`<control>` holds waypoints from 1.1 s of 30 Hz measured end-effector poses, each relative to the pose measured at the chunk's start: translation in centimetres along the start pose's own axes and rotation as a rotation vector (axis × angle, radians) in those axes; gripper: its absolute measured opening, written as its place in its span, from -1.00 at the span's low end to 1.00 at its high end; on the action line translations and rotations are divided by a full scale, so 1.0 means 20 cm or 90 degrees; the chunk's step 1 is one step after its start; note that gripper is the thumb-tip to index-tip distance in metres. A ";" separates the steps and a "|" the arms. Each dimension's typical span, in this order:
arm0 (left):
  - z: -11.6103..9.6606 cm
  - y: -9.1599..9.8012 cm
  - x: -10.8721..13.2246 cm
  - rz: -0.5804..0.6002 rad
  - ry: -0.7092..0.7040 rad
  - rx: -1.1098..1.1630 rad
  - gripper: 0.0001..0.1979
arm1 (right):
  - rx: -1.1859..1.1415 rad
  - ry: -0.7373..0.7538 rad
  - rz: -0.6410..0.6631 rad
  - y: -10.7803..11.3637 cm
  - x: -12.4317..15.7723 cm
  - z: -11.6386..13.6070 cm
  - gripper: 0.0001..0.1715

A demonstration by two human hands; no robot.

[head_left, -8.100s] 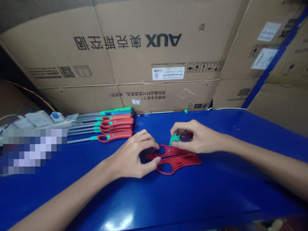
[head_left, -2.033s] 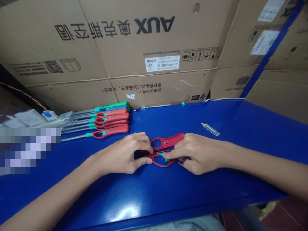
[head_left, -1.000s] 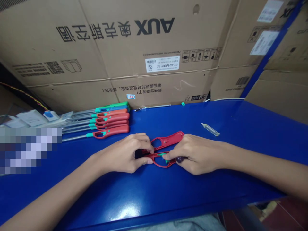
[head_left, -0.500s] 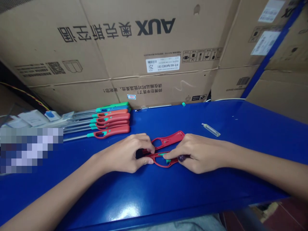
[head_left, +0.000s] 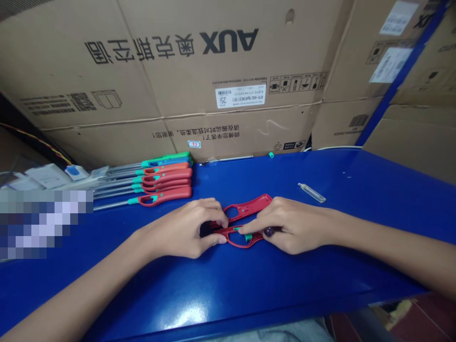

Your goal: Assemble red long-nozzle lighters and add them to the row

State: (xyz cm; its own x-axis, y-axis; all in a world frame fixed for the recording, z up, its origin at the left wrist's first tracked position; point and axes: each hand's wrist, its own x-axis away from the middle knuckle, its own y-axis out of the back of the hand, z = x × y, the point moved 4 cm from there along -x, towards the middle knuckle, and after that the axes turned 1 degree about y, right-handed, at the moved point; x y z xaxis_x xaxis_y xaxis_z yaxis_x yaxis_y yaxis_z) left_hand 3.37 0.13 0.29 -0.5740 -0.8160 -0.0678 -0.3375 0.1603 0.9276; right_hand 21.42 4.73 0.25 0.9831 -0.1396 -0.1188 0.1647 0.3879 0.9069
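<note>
Two red handle halves lie side by side on the blue table. The upper half (head_left: 253, 206) shows its hollow inner side. The lower half (head_left: 239, 243) has a green trigger piece (head_left: 248, 236) in its loop. My left hand (head_left: 194, 228) pinches the left end of the lower half between thumb and fingers. My right hand (head_left: 294, 225) has its index fingertip on the green part inside the lower half, and its other fingers curl round a dark, rounded object (head_left: 270, 232), mostly hidden. The right end of the lower half runs under that hand.
Several assembled long lighters (head_left: 166, 194) are lined up at the left, near white boxes (head_left: 48, 175). A clear tube (head_left: 312, 192) lies right of my hands. A thin metal rod (head_left: 231, 158) and a small green piece (head_left: 271, 155) lie by the cardboard (head_left: 199, 95) at the back.
My right index fingertip has shifted slightly left along the green part. My left hand keeps its pinch on the lower half.
</note>
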 end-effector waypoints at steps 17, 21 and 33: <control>-0.02 0.00 0.01 0.006 -0.002 -0.022 -0.85 | 0.087 -0.032 -0.146 0.11 0.03 -0.07 -0.51; -0.02 0.00 0.01 0.005 -0.009 -0.025 -0.82 | 0.120 -0.038 -0.129 0.10 0.03 -0.09 -0.50; -0.03 0.00 0.01 0.001 -0.019 -0.022 -0.83 | 0.209 -0.107 -0.139 0.12 0.03 -0.18 -0.62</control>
State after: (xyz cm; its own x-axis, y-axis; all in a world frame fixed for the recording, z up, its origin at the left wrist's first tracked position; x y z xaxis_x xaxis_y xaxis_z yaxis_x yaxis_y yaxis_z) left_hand 3.67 -0.26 0.55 -0.5969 -0.7986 -0.0773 -0.3107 0.1412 0.9400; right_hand 22.69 8.92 0.86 0.8967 -0.3431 -0.2795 0.3067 0.0265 0.9514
